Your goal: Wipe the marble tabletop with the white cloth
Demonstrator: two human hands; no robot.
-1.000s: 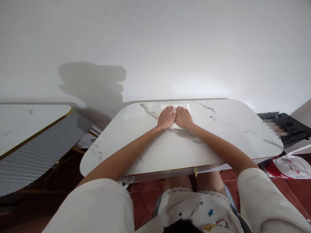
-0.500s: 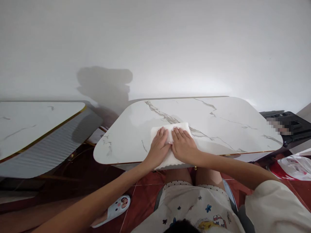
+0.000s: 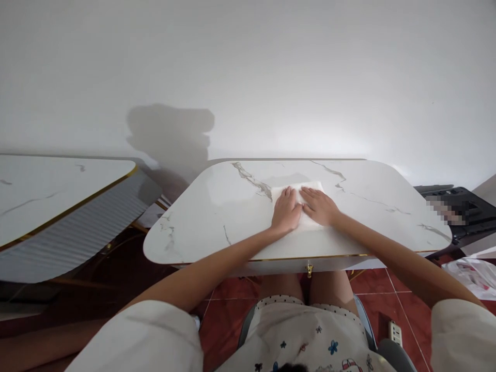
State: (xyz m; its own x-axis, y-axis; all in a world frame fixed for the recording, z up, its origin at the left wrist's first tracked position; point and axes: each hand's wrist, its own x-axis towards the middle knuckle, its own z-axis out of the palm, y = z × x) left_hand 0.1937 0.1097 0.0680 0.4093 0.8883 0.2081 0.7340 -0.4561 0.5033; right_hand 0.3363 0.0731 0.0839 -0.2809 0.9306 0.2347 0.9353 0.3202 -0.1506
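Head view. The reference item is the white, marble-veined tabletop with a gold-coloured edge strip (image 3: 205, 206). The white, four-sided sheet of soft cloth or paper (image 3: 308, 222) lies flat on it, around the middle of its length, set in from both its far edge and its front edge.

Hand state: the left hand (image 3: 285, 211) rests palm down on the sheet's left part, fingers extended. The right hand (image 3: 320, 206) rests likewise on the right part. Neither hand is closed around the material; both hold it by contact against the tabletop. The thumbs meet or nearly meet; the exact contact cannot be resolved.

Progress: the sheet is spread out and both hands are in place on it. The work is judged to be under way, since neither hand is lifted clear. The portion of the tabletop already covered, and the portion outstanding, cannot be determined.

Orientation: the sheet has no distinct front end. Its far side runs nearly parallel to the tabletop's far edge, with the right corner slightly farther from the person. The outline appears close to square; with the hands over much of it, no long axis can be assigned.

Surroundings: a gold-coloured metal fitting (image 3: 309, 269) sits below the tabletop's front edge. A black plastic article (image 3: 482, 206) is beyond its right end.
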